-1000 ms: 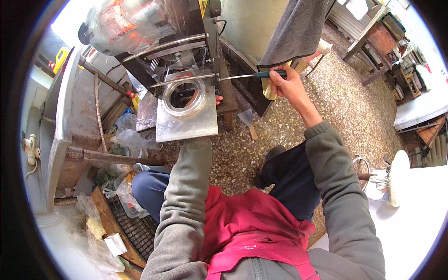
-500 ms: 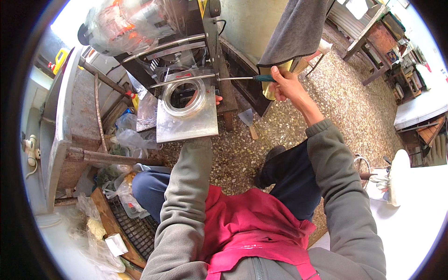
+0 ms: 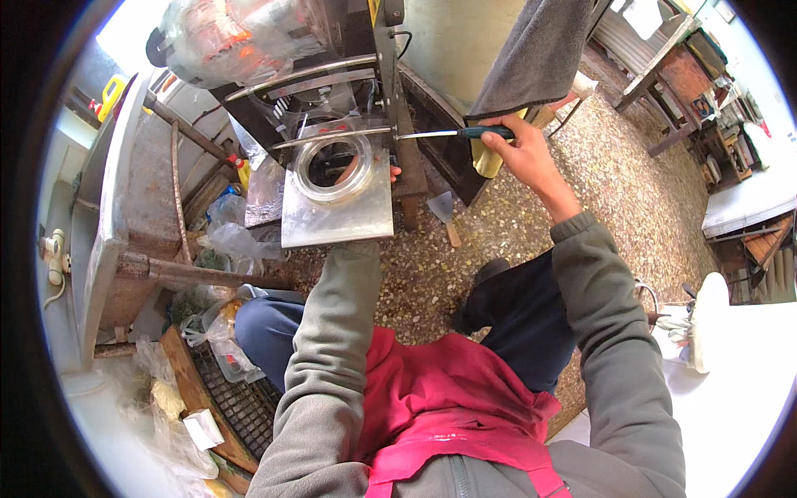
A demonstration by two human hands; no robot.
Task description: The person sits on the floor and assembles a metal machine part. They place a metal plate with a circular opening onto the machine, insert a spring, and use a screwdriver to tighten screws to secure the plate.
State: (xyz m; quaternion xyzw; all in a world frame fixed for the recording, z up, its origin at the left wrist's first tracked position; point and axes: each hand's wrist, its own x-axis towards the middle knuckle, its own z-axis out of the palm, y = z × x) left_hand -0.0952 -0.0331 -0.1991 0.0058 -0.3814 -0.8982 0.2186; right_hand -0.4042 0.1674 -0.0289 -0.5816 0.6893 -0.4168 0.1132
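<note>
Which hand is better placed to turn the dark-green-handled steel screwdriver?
Right, likely: the right hand grips the screwdriver, which reaches the black metal machine frame. The left hand sits mostly hidden under the flat silvery metal plate.

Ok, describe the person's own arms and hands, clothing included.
Long grey-green sleeves of fleece-like cloth, wrinkled along their length, cover both arms; the right cuff looks gathered. The right hand wears no visible glove. The left hand is mostly hidden; what shows is ungloved.
</note>
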